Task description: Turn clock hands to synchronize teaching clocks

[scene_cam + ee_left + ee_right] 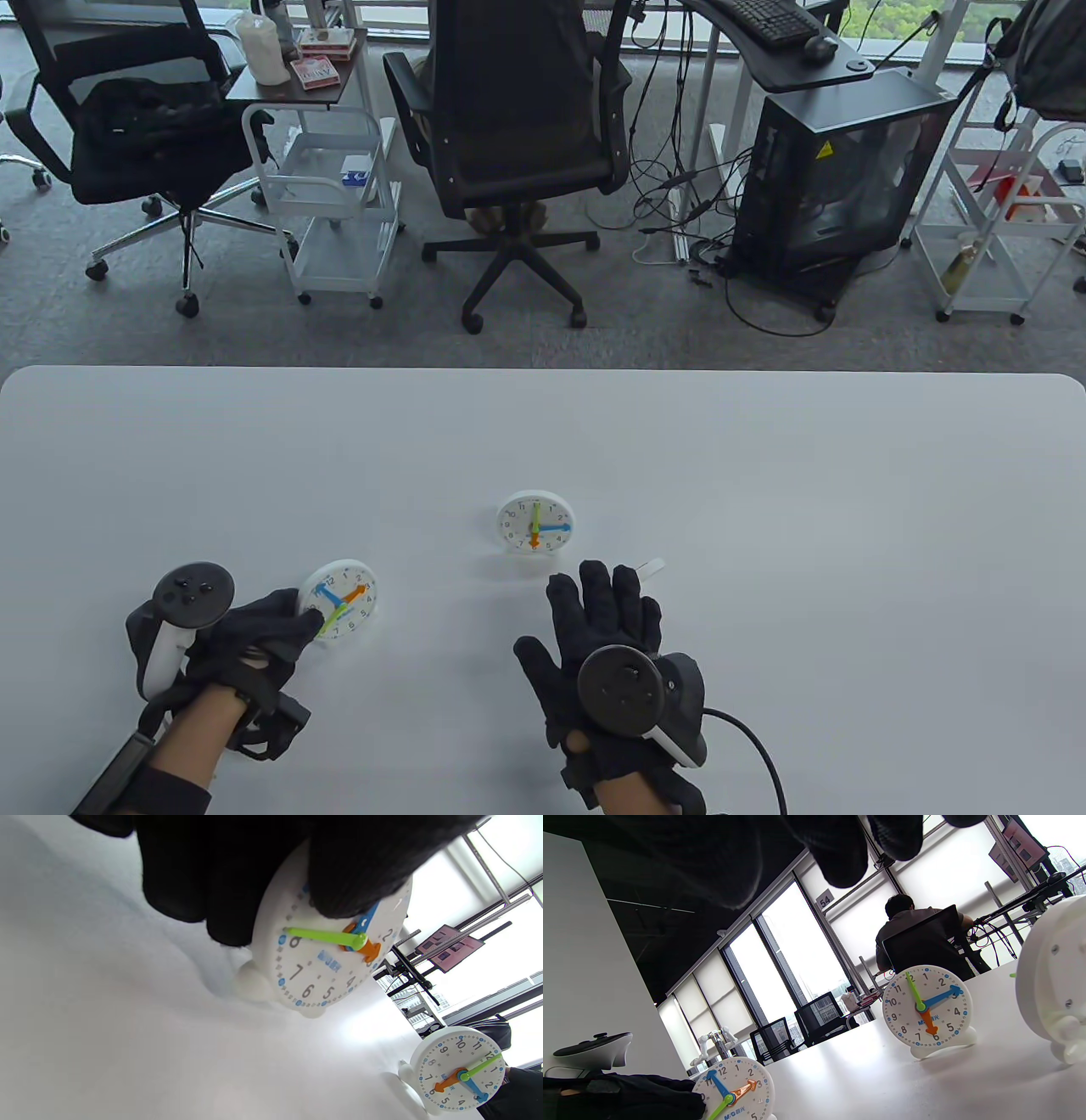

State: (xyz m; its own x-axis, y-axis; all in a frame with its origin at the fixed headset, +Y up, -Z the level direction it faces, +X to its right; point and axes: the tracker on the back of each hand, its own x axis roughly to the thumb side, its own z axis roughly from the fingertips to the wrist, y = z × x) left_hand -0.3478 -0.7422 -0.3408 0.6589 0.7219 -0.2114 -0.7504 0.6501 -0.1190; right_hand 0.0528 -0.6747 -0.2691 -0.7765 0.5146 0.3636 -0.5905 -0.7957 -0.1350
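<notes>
**Left hand on the near teaching clock, right hand flat on the table**

Two small white teaching clocks stand on the white table. The near clock is at the left side, close to the front edge. The far clock stands near the middle of the table, well apart from the first one.

The left hand grips the near clock at its left edge. In the left wrist view the gloved fingers cover the upper part of the dial, and one fingertip lies on the blue hand near the hub. On this clock the green hand points about to the 8, the blue hand about to the 11, and the orange hand about to the 2 or 3.

The right hand holds nothing. It lies palm down on the table with the fingers stretched out and spread, just in front of the far clock but not touching it. A small white tab lies beside its fingertips.

On the far clock the green hand points to the 12, the blue hand to the 3 and the orange hand to the 6, so the two clocks show different times.

In the right wrist view, the white back of a third clock-like object stands at the right edge; I cannot tell more about it.
</notes>
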